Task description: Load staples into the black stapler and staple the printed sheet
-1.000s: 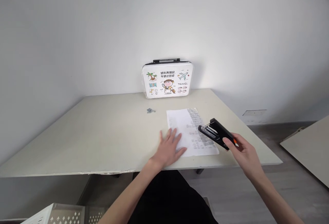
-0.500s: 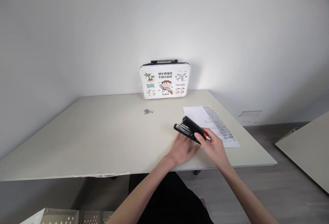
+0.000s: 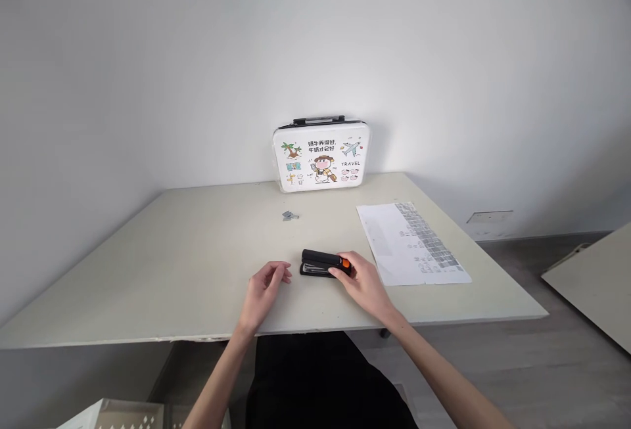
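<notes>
A black stapler (image 3: pixel 320 259) with an orange patch near its rear end lies level, low over the white table or on it; I cannot tell if it touches. My right hand (image 3: pixel 363 283) grips its rear end, thumb in front and fingers behind. Just left of the stapler's front, my left hand (image 3: pixel 263 291) is at the tabletop with loosely curled fingers, somewhat apart and with nothing seen in them. Farther back lie a few small grey metal pieces (image 3: pixel 290 216), perhaps staple strips. A printed sheet of paper (image 3: pixel 389 245) is to the right of my right hand.
A white cartoon-printed case (image 3: pixel 323 153) with a black handle stands at the table's back edge against the wall. The white table (image 3: pixel 162 265) has a chipped front edge. Below at the left is a pale perforated container (image 3: pixel 131 414). A white panel (image 3: pixel 596 278) stands at the right.
The stapler has gone from raised and tilted to low and level, moving left with my right hand. My left hand has moved left, out from under it, and its fingers have curled.
</notes>
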Motion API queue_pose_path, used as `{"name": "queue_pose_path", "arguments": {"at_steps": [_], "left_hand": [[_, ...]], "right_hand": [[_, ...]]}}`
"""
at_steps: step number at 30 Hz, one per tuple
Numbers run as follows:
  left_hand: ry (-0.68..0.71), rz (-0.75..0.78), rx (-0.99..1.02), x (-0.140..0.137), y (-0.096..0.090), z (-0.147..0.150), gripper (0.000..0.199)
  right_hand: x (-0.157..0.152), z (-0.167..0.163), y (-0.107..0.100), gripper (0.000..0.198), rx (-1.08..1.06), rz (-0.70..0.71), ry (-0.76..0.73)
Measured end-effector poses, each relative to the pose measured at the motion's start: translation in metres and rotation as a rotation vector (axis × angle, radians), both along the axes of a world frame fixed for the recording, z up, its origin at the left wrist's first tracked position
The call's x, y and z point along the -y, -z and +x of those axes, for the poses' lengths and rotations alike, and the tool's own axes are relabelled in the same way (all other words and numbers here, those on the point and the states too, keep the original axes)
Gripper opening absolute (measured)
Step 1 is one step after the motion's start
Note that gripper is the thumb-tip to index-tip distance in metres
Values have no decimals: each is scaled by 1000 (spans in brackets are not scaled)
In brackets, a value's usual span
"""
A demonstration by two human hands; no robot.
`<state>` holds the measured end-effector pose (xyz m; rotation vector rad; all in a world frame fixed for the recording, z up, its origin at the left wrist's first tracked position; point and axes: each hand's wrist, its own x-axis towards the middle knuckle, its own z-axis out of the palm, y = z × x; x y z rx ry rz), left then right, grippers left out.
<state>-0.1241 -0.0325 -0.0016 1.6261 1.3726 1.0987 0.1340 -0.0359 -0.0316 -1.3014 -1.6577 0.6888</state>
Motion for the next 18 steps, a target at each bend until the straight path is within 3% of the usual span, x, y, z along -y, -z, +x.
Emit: {"name": "queue_pose_path", "arguments": {"at_steps": [14, 18], "left_hand": [[-56, 32, -9, 2, 4, 2, 35], [-153, 48, -10, 2, 4, 2, 40]], "right_hand": [[1, -8, 3, 52, -121, -91, 0], [-1, -9, 5, 50, -58, -54, 12]]}}
